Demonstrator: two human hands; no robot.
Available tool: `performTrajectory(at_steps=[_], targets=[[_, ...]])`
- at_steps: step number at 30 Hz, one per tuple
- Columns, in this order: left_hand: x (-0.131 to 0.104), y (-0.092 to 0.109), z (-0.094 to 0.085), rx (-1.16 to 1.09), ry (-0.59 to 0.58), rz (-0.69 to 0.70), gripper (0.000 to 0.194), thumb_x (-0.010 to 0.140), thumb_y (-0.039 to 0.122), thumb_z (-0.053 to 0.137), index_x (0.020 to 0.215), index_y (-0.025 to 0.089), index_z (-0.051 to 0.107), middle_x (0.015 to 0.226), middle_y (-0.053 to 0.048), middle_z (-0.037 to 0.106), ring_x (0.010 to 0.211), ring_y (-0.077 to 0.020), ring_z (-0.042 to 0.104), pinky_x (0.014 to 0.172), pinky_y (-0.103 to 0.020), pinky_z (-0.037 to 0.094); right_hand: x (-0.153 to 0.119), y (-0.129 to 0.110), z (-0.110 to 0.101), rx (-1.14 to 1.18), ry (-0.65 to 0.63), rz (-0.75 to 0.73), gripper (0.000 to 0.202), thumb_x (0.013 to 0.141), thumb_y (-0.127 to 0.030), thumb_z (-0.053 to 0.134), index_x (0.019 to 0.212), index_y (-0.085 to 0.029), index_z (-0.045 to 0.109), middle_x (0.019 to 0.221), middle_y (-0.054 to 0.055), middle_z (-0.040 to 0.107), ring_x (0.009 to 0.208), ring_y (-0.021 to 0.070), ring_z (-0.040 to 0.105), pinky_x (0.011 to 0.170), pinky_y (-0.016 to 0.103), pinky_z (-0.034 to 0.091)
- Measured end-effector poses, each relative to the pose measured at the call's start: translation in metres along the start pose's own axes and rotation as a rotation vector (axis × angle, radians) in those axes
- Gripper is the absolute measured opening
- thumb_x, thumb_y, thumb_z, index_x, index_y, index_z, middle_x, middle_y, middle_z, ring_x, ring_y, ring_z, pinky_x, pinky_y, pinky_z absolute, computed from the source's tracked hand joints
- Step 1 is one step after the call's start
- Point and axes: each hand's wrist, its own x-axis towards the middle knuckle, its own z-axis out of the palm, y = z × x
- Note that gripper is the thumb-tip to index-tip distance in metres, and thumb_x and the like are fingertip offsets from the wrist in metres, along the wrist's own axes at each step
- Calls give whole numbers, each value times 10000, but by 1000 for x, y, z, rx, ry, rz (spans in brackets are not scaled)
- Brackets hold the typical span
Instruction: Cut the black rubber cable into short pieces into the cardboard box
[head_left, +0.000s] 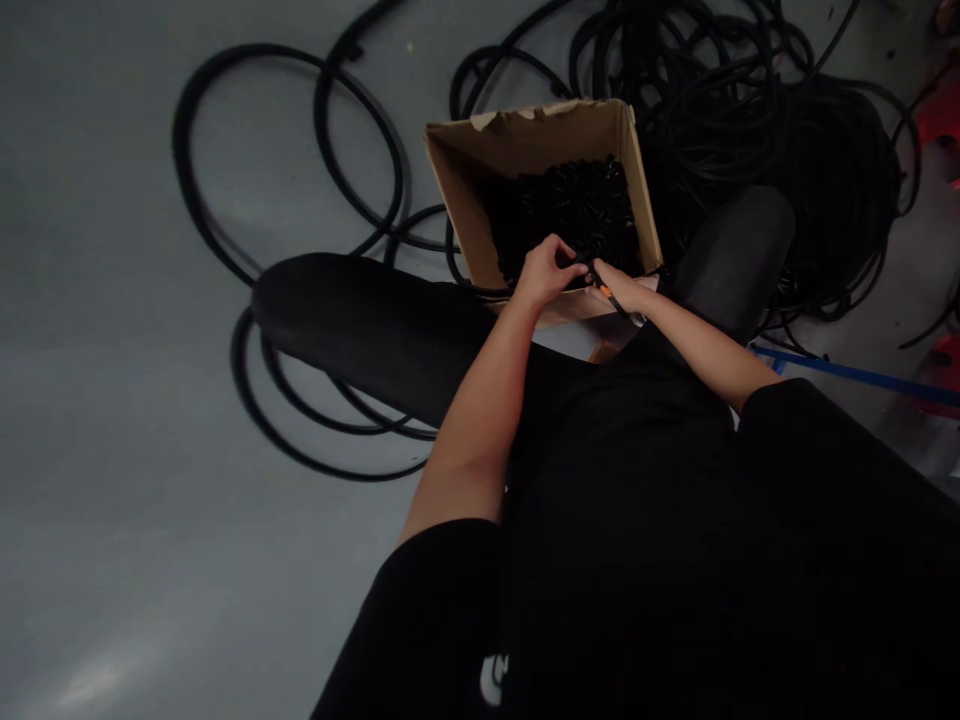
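Clock positions were read from the centre of the box [541,130], with 12 at its far wall. At 9 o'clock, loops of black hose [183,150] lay on the floor. A strand ran along the near rim to the left wrist; its end could not be made out. At 6 o'clock, the left hand [546,272] was over the near rim, thumb and forefinger curved together at the tips. Whether they pinched a dark piece could not be told. Inside the box lay many short black pieces [559,208]. At 5 o'clock, the right hand [628,290] had its fingers wrapped round a hand tool [605,291] with orange on its grip, its front end beside the left fingertips. At 2 o'clock, a large hose pile [720,110] lay beyond the box.

The step in hand appeared to be close two-handed work with the tool above the pieces, possibly cutting. The next move seemed to call for a steady left hold and left fingertips clear of the tool's front end.
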Motion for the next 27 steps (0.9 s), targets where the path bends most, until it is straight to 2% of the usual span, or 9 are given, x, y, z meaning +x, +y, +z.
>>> performTrajectory(at_steps=[7, 10, 13, 19, 23, 27], targets=[[6, -14, 4, 22, 3, -43, 318, 925, 298, 990, 1049, 258, 699, 1111, -101, 832, 1209, -366, 795, 1159, -550, 671, -3, -1, 0, -23, -3, 15, 350, 1096, -389, 805, 988, -304, 483, 891, 1, 640, 928, 232, 659, 861, 329, 547], [8, -18, 5, 6, 12, -36, 348, 917, 343, 1007, 1061, 260, 701, 1121, -105, 840, 1200, -358, 790, 1154, -525, 673, -6, -4, -1, -33, -10, 45, 352, 1142, -403, 775, 983, -299, 478, 792, -38, 611, 796, 194, 623, 792, 307, 492], [6, -13, 4, -3, 17, -25, 364, 936, 414, 1003, 1103, 259, 719, 1130, -111, 844, 1213, -358, 788, 1160, -513, 674, -7, -7, -2, -31, 12, 71, 399, 1156, -446, 793, 971, -297, 473, 755, -58, 582, 728, 173, 605, 727, 290, 452], [2, -2, 0, 3, 5, 6, 363, 1026, 532, 937, 1158, 260, 737, 1150, -117, 862, 1284, -375, 789, 1177, -501, 666, -5, -2, -3, 11, 17, 101, 341, 1138, -357, 817, 1014, -273, 510, 863, -48, 625, 714, 147, 618, 687, 260, 462], [3, -5, 2, -7, 13, -19, 374, 1019, 560, 952, 1118, 268, 741, 1154, -124, 867, 1261, -374, 796, 1175, -510, 665, -4, 4, -1, 57, -32, 96, 320, 1143, -358, 819, 1043, -270, 527, 843, -55, 623, 715, 147, 633, 665, 238, 477], [1, -2, 2, -32, 7, 13, 371, 1006, 556, 964, 1143, 281, 756, 1112, -111, 854, 1276, -372, 788, 1179, -512, 662, -4, 7, -1, 81, -43, 67, 327, 1161, -398, 811, 1041, -273, 534, 805, -62, 610, 707, 147, 621, 636, 224, 472]])
